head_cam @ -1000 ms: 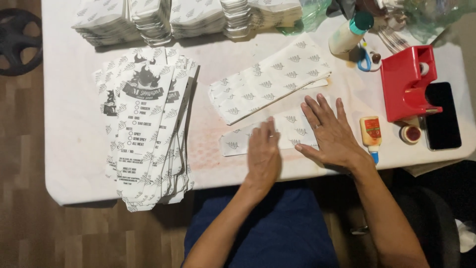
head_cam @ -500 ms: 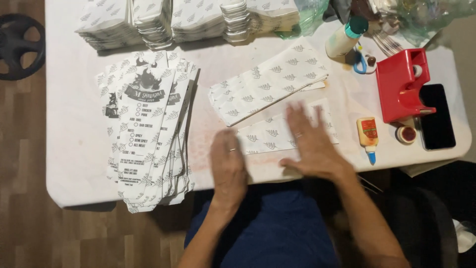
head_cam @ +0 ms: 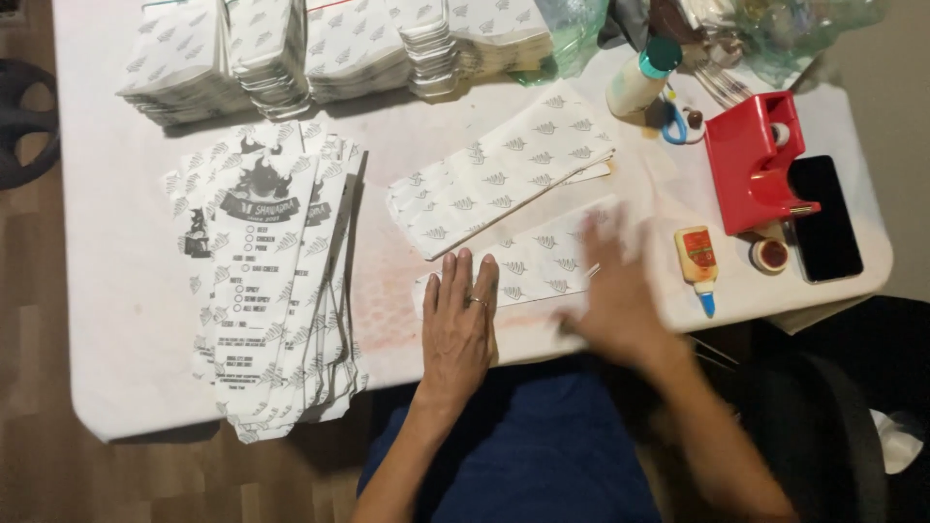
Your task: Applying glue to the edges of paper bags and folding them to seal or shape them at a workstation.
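Observation:
My left hand [head_cam: 458, 324] lies flat, fingers apart, on the left end of a white patterned paper bag [head_cam: 528, 263] near the table's front edge. My right hand [head_cam: 612, 300] is blurred with motion over the bag's right part, fingers spread and holding nothing. Just behind lies a small stack of the same flat bags [head_cam: 504, 177], set at an angle. A fanned pile of printed paper sleeves [head_cam: 266, 281] lies to the left of my left hand.
Rows of stacked bags [head_cam: 320, 44] line the far edge of the white table [head_cam: 126, 320]. At the right stand a glue bottle [head_cam: 699, 263], a red tape dispenser [head_cam: 751, 165], a black phone [head_cam: 825, 218], a white bottle [head_cam: 639, 79] and blue scissors [head_cam: 676, 124].
Both hands slid left across the bag, then my left hand came back to the bag's left end. My right hand has moved right again and is blurred.

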